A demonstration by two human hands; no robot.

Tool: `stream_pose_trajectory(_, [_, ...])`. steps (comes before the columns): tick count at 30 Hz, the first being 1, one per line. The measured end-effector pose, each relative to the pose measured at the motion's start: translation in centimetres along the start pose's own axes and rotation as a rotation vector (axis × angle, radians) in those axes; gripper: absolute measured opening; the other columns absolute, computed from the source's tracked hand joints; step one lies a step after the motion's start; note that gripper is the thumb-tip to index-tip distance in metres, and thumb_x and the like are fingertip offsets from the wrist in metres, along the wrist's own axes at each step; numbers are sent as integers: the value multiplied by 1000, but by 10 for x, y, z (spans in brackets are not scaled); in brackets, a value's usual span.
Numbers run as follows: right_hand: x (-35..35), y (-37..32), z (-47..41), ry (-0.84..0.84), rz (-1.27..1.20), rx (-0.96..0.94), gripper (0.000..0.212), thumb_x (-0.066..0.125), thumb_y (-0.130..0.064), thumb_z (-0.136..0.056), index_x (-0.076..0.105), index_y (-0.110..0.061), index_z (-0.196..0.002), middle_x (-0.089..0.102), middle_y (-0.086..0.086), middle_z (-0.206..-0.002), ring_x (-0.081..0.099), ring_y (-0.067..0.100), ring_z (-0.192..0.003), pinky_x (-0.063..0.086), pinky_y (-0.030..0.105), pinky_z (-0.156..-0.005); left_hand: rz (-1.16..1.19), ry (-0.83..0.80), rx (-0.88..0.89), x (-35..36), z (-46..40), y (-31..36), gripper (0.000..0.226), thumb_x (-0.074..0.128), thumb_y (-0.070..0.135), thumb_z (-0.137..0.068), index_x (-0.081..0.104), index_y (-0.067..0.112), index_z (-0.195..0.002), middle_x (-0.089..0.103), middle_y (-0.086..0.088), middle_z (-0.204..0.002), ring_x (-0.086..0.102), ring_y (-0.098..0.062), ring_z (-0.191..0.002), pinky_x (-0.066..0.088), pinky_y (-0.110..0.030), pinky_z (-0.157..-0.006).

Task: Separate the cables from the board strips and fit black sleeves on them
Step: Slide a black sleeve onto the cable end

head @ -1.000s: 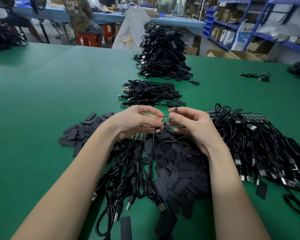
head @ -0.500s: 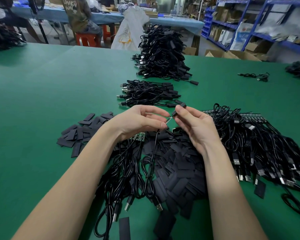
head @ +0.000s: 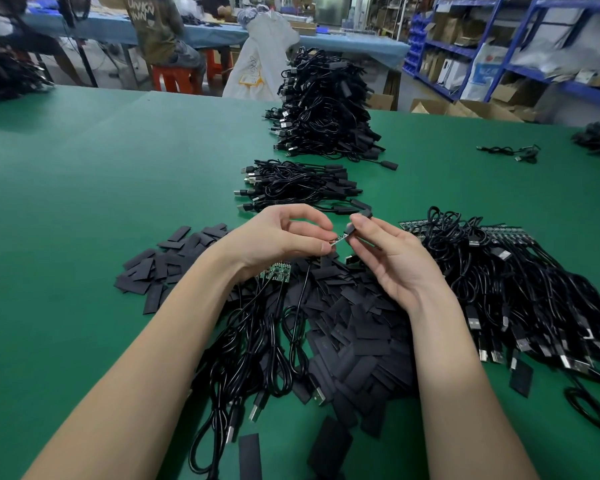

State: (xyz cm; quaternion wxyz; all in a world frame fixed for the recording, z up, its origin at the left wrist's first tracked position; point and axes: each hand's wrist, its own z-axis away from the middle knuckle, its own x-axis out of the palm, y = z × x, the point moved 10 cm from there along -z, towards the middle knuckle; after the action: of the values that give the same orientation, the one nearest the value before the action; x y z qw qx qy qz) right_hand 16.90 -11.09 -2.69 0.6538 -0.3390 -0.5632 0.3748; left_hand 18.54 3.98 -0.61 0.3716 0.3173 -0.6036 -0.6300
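Head view, frame centre: left hand (head: pixel 278 237) pinches the small board end (head: pixel 338 239) steady while right hand (head: pixel 392 258) pinches the black sleeve (head: pixel 355 225), best slid on straight.

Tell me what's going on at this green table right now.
A person is fitting a sleeve on a cable's small board. The left hand pinches the board end; the right hand pinches the sleeve at its tip, barely started on. Loose sleeves lie below the hands, cables on strips to the right, and cable piles lie further back.
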Motion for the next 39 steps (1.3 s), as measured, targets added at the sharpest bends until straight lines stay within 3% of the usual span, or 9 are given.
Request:
stream_pose_trajectory(5, [6, 5, 2, -68, -10, 54, 15, 83, -19, -67, 84, -13, -81, 78, 3, -90, 75, 10, -84, 57, 15, -70, -16, -2, 11, -1, 1, 3, 26, 76, -6, -83, 69, 13, -100, 76, -14, -107, 73, -18, -89, 54, -20, -67])
stream_pose_trajectory(11, [2, 4, 0, 3, 56, 8, 31, 84, -16, -66, 77, -4, -94, 78, 10, -96, 76, 15, -87, 58, 18, -72, -67, 47, 29, -6, 0, 3, 24, 77, -3, -83, 69, 14, -99, 78, -12, -102, 73, -16, -86, 54, -20, -64])
stream_pose_trajectory(18, [1, 4, 1, 21, 45, -2, 33, 84, -15, -67, 76, -3, -97, 79, 9, -98, 76, 14, -88, 58, 18, -73, -79, 90, 97, -4, 0, 7, 24, 78, -5, -81, 69, 10, -98, 78, -12, -98, 74, -14, -83, 55, -18, -68])
stream_pose_trajectory(23, [2, 6, -1, 10, 4, 7, 37, 84, -17, -66, 75, -3, -99, 78, 7, -93, 76, 14, -86, 58, 17, -73, -151, 155, 141, -6, 0, 9, 18, 82, 11, -83, 70, 13, -96, 78, -8, -90, 72, -13, -78, 56, -23, -70])
stream_pose_trajectory(25, [0, 6, -2, 21, -15, 5, 32, 85, -18, -66, 78, -5, -94, 78, 7, -93, 76, 14, -87, 58, 16, -72, -172, 151, 136, -4, -1, 7, 16, 81, 18, -85, 70, 11, -94, 77, -11, -85, 70, -16, -73, 57, -27, -70])
stream_pose_trajectory(28, [-5, 7, -3, 60, -38, 2, 13, 85, -16, -64, 83, -11, -76, 79, 6, -90, 76, 14, -85, 58, 16, -71, -196, 139, 121, -3, -2, 4, 16, 80, 12, -86, 70, 5, -96, 76, -18, -83, 68, -21, -74, 58, -33, -75])
stream_pose_trajectory(33, [-4, 7, -3, 84, -45, 1, 9, 86, -16, -64, 83, -13, -72, 79, 5, -88, 76, 12, -82, 58, 17, -70, -180, 147, 137, -2, -1, 7, 10, 76, -2, -86, 71, 2, -94, 76, -15, -77, 69, -10, -65, 53, -17, -63])
stream_pose_trajectory(39, [-2, 6, -1, 82, -5, -5, 6, 83, -12, -76, 82, -13, -70, 78, 4, -86, 75, 11, -79, 58, 17, -69, -188, 156, 119, -4, -2, 6, 9, 76, 0, -86, 73, 3, -94, 76, -13, -77, 66, -8, -59, 50, -16, -60])
